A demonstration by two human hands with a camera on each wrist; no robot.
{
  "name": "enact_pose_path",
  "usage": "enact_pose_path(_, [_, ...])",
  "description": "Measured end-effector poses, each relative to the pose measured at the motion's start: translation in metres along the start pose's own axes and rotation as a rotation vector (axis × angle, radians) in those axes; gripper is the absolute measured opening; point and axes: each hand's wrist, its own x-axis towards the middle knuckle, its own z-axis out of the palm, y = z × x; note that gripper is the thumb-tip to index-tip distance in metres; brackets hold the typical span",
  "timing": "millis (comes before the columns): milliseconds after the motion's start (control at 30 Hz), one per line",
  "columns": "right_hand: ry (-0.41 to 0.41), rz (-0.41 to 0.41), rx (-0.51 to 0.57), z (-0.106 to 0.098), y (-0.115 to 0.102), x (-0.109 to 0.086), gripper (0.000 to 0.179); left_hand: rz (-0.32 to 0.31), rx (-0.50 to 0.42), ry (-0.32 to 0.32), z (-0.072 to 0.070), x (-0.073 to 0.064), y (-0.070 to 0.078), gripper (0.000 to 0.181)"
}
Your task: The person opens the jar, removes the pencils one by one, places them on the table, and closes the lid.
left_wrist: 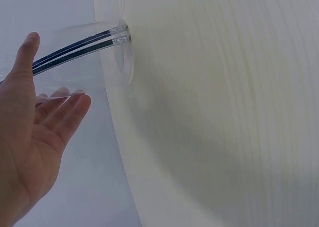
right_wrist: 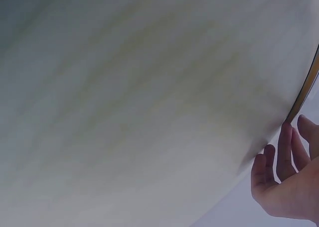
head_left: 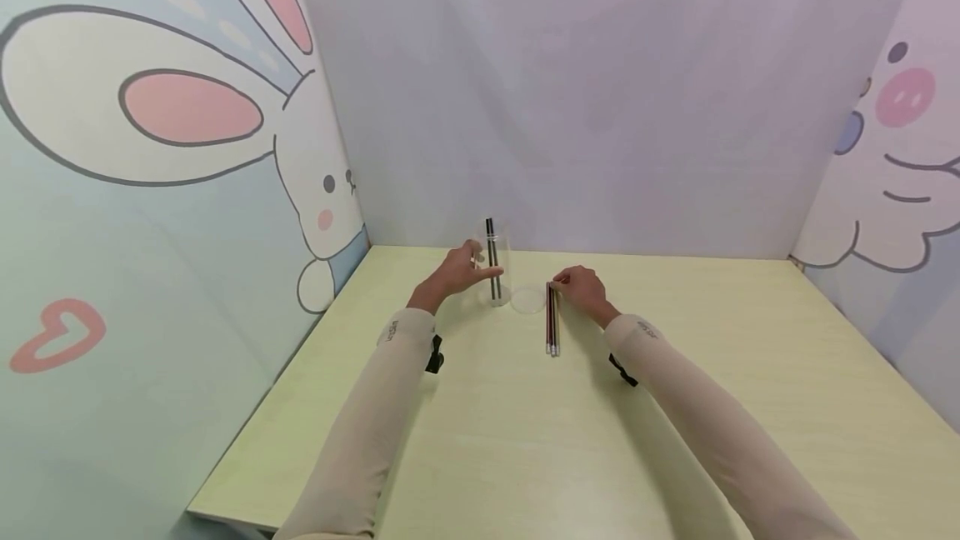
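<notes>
My left hand [head_left: 459, 271] holds a clear cylindrical container [head_left: 505, 280] that stands upright, thumb on one side and fingers on the other. Inside it lean two dark pencils [left_wrist: 75, 51], their silvery ends down at its base. On the table to the right several pencils [head_left: 552, 325] lie side by side, silvery ends toward me. At their far ends is my right hand [head_left: 581, 286], its thumb and index fingertip pinching the tip of a gold-coloured pencil [right_wrist: 305, 90]. A clear round lid [head_left: 528, 300] lies flat between the container and the pencils.
The pale wooden table [head_left: 480, 440] meets a plain grey-white wall [head_left: 585, 107] close behind the container. Walls with cartoon animals flank both sides. A dark strap [head_left: 434, 354] shows under the left sleeve, another [head_left: 623, 370] under the right.
</notes>
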Motion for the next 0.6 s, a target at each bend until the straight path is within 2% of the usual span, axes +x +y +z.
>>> enact_pose_path(300, [0.008,-0.036,-0.027,-0.008,-0.002,-0.002,0.032,-0.020,0.011,0.013,0.001,-0.001,0.003,0.078])
enact_pose_path(400, [0.019,-0.040,-0.030,-0.013,-0.007,0.002,0.034,-0.021,0.021,0.017,0.002,0.000,0.001,0.075])
enact_pose_path(600, [0.038,-0.104,-0.025,-0.028,-0.020,0.011,0.035,-0.015,0.028,0.016,0.003,0.000,-0.001,0.075])
